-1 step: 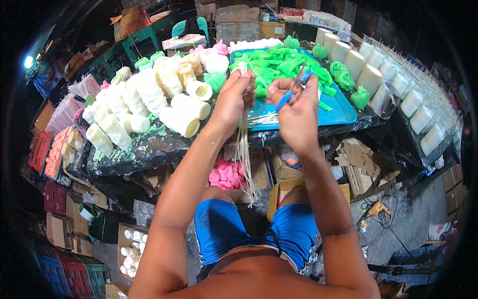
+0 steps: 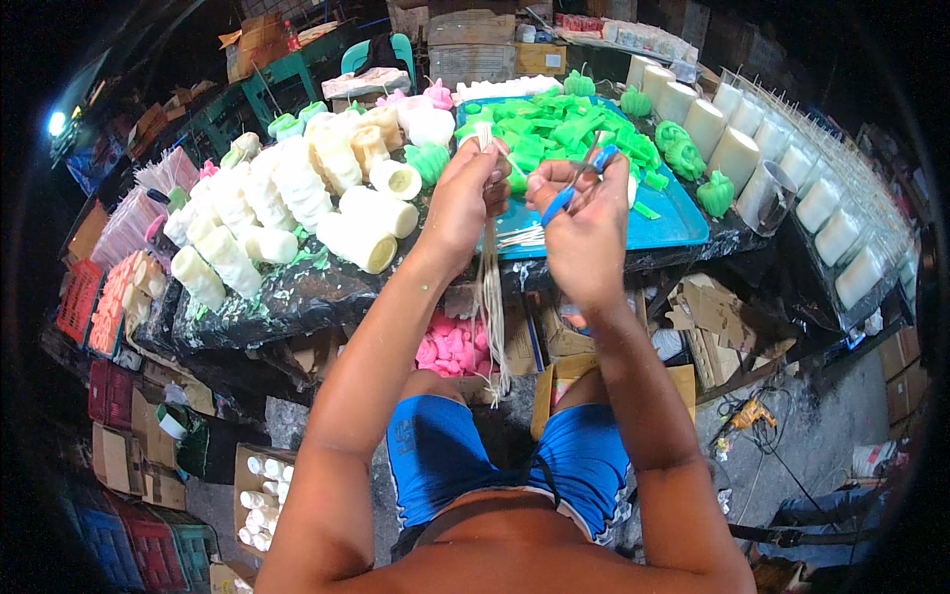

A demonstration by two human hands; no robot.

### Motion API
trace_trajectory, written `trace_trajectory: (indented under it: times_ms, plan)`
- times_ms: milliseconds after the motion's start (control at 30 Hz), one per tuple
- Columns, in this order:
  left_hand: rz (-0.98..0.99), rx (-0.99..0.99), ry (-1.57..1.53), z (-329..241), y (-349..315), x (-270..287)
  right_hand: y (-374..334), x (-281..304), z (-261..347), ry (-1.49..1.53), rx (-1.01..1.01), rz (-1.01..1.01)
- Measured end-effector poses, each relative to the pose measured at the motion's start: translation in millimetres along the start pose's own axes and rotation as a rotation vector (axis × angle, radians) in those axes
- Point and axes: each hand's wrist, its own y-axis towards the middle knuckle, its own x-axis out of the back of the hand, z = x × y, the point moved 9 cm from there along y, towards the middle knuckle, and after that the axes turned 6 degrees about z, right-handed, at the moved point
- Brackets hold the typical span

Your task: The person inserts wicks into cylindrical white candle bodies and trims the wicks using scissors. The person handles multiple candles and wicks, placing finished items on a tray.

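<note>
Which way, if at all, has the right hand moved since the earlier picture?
Yes, the right hand has moved slightly left, judged against the blue tray.

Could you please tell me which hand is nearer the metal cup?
Right: the right hand is left of the metal cup, apart from it; the left hand is farther left.

The scissors [image 2: 559, 202] are blue-handled, the strings [image 2: 491, 309] cream, the pieces [image 2: 554, 121] green, the tray [image 2: 633, 231] turquoise.

scissors [image 2: 558, 203]: glossy plastic handles, probably metal blades | tray [image 2: 665, 228]: smooth plastic | strands [image 2: 490, 317]: matt — fibrous
</note>
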Motion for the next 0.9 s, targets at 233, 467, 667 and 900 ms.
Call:
trace_trajectory:
  times_ms: [233, 467, 667, 900]
  plan:
    - [-0.086, -0.161, 0.065, 1.0, -9.9, -12.3, -20.9, -3.8, -18.5, 0.164, 0.018, -0.108]
    - [-0.103, -0.219, 0.069, 9.6, -6.8, -10.0, -29.0, -4.4, -19.7, 0.147, 0.084, -0.167]
    - [-0.133, -0.211, -0.044, 9.1, -9.1, -17.9, -30.8, -6.4, -19.8, 0.148, 0.106, -0.131]
    - [-0.187, -0.222, -0.253, -4.2, -9.0, -10.6, -33.1, -8.2, -25.3, -0.044, 0.028, -0.025]
